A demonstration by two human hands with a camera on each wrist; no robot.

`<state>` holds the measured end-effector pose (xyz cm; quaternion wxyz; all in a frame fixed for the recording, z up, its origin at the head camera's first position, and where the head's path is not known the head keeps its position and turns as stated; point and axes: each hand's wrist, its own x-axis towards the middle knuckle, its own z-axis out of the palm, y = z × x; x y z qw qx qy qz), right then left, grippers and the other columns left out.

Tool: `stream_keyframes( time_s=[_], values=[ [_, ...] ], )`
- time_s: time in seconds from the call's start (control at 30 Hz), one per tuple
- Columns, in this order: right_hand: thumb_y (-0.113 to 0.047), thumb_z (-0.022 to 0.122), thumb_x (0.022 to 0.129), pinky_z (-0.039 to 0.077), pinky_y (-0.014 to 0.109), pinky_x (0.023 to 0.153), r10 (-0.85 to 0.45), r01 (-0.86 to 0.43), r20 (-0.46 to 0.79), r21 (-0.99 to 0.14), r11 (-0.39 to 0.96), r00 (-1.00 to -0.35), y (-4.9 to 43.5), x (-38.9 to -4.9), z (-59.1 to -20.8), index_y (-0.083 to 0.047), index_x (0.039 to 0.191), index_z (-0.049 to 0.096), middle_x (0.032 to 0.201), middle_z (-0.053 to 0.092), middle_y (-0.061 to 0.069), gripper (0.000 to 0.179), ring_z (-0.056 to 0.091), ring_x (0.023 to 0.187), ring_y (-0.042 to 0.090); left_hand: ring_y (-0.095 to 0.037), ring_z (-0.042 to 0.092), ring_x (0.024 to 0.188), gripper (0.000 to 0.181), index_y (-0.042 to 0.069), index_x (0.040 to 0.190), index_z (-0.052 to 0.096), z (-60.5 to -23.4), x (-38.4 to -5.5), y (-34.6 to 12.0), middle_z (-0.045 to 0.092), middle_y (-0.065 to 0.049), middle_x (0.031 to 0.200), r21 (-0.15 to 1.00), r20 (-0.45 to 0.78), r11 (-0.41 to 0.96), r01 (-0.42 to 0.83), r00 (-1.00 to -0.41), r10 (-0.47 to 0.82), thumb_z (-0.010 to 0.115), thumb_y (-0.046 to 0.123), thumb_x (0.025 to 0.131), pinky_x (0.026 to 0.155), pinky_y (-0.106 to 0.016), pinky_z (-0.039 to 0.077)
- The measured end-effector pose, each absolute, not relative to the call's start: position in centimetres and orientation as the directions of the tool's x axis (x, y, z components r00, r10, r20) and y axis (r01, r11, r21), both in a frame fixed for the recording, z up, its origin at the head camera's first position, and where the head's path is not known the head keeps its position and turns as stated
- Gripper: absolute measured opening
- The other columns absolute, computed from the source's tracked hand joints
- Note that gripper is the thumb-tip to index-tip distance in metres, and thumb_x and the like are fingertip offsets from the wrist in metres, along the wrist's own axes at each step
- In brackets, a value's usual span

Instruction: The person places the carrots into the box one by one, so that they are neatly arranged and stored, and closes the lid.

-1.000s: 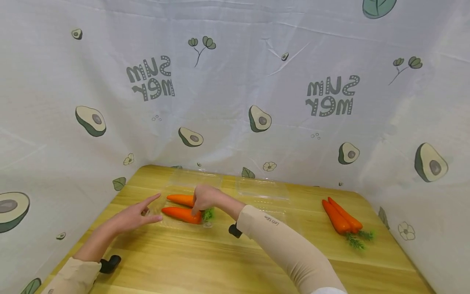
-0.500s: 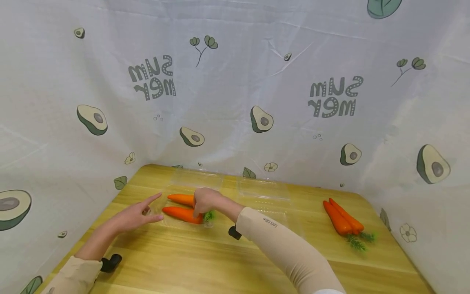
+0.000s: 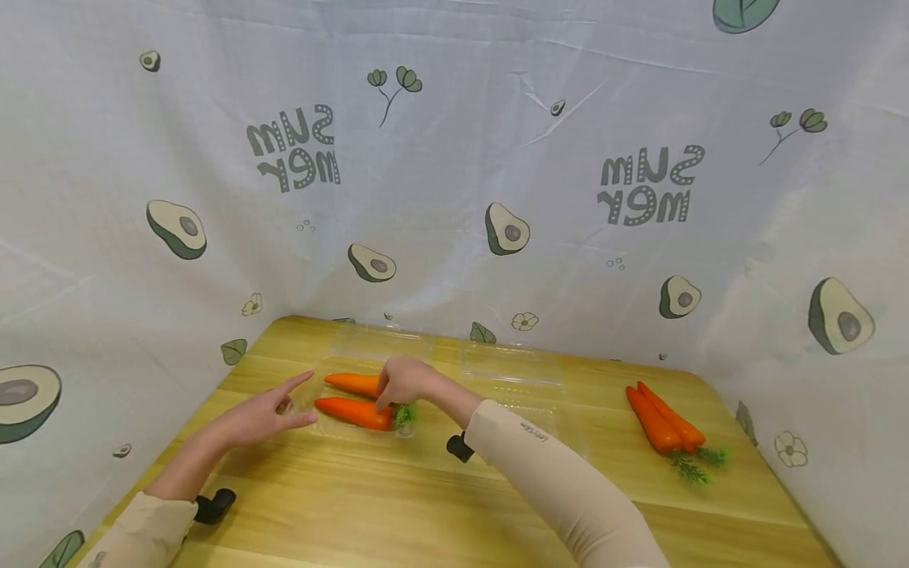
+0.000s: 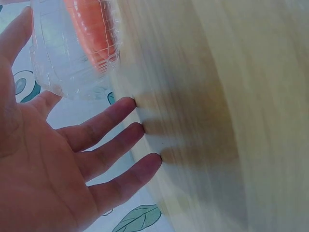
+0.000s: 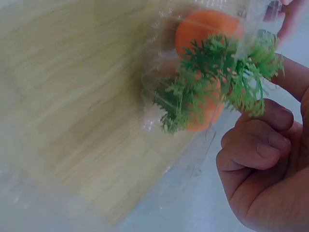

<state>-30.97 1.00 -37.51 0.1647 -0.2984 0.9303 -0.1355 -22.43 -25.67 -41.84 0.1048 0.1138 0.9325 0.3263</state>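
Two orange carrots, a near one (image 3: 353,412) and a far one (image 3: 351,384), lie side by side in a clear plastic container (image 3: 334,430) on the wooden table. Their green tops (image 3: 405,413) point right. My left hand (image 3: 256,418) has its fingers spread at the container's left end; three fingertips rest near the table in the left wrist view. Over the thick ends of the carrots is my right hand (image 3: 408,380). In the right wrist view several of its fingers (image 5: 256,150) are curled, while one reaches behind the greens; whether it pinches anything is hidden.
A second clear container (image 3: 521,394) stands right of the first, its lid (image 3: 511,363) raised behind. Two more carrots (image 3: 663,418) lie on the table (image 3: 341,505) at right. A printed curtain (image 3: 440,173) hangs close behind the table.
My right hand has shifted slightly to the right and up along the near carrot, uncovering more of its thick end. My left hand and the containers look unmoved.
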Motion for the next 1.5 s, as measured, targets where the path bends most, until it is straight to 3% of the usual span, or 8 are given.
stream_keyframes(
  time_s=[0.23, 0.5, 0.73, 0.9, 1.03, 1.13, 1.37, 1.5],
  values=[
    [-0.028, 0.078, 0.088, 0.055, 0.031, 0.084, -0.591, -0.481, -0.215, -0.402, 0.779, -0.778, 2.2, -31.5, -37.0, -0.01, 0.107, 0.078, 0.11, 0.075, 0.002, 0.027, 0.068, 0.101, 0.018, -0.045, 0.054, 0.123, 0.087, 0.011, 0.162, 0.019, -41.6, -22.3, -25.7, 0.051, -0.037, 0.138, 0.628, -0.115, 0.762, 0.156, -0.95, 0.289, 0.064, 0.048, 0.097, 0.096, -0.063, 0.045],
    [-0.027, 0.075, 0.09, 0.054, 0.037, 0.091, -0.591, -0.459, -0.158, -0.486, 0.744, -0.791, 3.4, -32.3, -36.8, -0.007, 0.115, 0.076, 0.121, 0.072, 0.007, 0.032, 0.065, 0.112, 0.025, -0.034, 0.06, 0.108, 0.083, 0.009, 0.16, 0.022, -41.6, -22.9, -25.7, 0.059, -0.024, 0.128, 0.631, -0.102, 0.755, 0.176, -0.947, 0.306, 0.063, 0.045, 0.098, 0.085, -0.05, 0.05],
    [-0.024, 0.074, 0.091, 0.052, 0.041, 0.095, -0.538, -0.369, -0.111, -0.612, 0.7, -0.836, 4.6, -32.6, -36.1, -0.005, 0.117, 0.075, 0.122, 0.071, 0.01, 0.032, 0.064, 0.113, 0.028, -0.05, 0.05, 0.127, 0.075, 0.001, 0.154, 0.034, -41.2, -24.1, -25.5, 0.049, -0.034, 0.141, 0.648, -0.034, 0.735, 0.2, -0.956, 0.29, 0.061, 0.044, 0.099, 0.098, -0.062, 0.045],
    [-0.029, 0.071, 0.093, 0.052, 0.045, 0.096, -0.474, -0.299, -0.106, -0.653, 0.696, -0.874, 5.2, -32.9, -36.0, -0.006, 0.121, 0.073, 0.127, 0.069, 0.011, 0.036, 0.063, 0.116, 0.03, -0.052, 0.048, 0.129, 0.071, -0.003, 0.15, 0.041, -40.3, -25.0, -25.4, 0.051, -0.035, 0.139, 0.637, -0.005, 0.742, 0.211, -0.961, 0.277, 0.062, 0.042, 0.099, 0.1, -0.063, 0.043],
    [-0.032, 0.07, 0.094, 0.052, 0.05, 0.091, -0.41, -0.227, -0.106, -0.696, 0.682, -0.906, 5.6, -33.5, -35.9, -0.007, 0.123, 0.072, 0.13, 0.066, 0.013, 0.038, 0.062, 0.105, 0.027, -0.051, 0.051, 0.126, 0.07, -0.006, 0.148, 0.041, -39.4, -26.0, -25.5, 0.052, -0.036, 0.137, 0.629, -0.016, 0.748, 0.212, -0.958, 0.286, 0.06, 0.042, 0.1, 0.098, -0.061, 0.046],
    [-0.031, 0.069, 0.094, 0.053, 0.042, 0.074, -0.356, -0.177, -0.102, -0.721, 0.67, -0.929, 5.8, -33.9, -35.8, -0.006, 0.125, 0.071, 0.13, 0.066, 0.014, 0.039, 0.056, 0.086, 0.022, -0.05, 0.053, 0.124, 0.072, -0.007, 0.148, 0.041, -38.8, -26.8, -25.4, 0.052, -0.036, 0.137, 0.632, -0.05, 0.753, 0.186, -0.959, 0.279, 0.058, 0.044, 0.101, 0.098, -0.06, 0.047],
    [-0.031, 0.072, 0.093, 0.054, 0.044, 0.076, -0.242, -0.087, -0.107, -0.737, 0.671, -0.964, 6.3, -34.7, -36.1, -0.006, 0.123, 0.073, 0.133, 0.065, 0.013, 0.039, 0.059, 0.094, 0.024, -0.05, 0.052, 0.125, 0.073, -0.009, 0.146, 0.043, -37.9, -28.8, -24.9, 0.049, -0.036, 0.141, 0.628, -0.093, 0.765, 0.143, -0.962, 0.257, 0.055, 0.047, 0.102, 0.1, -0.059, 0.046],
    [-0.03, 0.073, 0.092, 0.043, 0.033, 0.059, -0.206, -0.047, -0.125, -0.742, 0.669, -0.971, 6.2, -35.3, -36.3, -0.005, 0.119, 0.074, 0.129, 0.066, 0.012, 0.037, 0.045, 0.073, 0.018, -0.049, 0.054, 0.123, 0.071, -0.012, 0.145, 0.042, -37.6, -30.0, -24.8, 0.047, -0.036, 0.144, 0.622, -0.112, 0.773, 0.124, -0.963, 0.244, 0.053, 0.044, 0.103, 0.099, -0.057, 0.048]
  ],
)
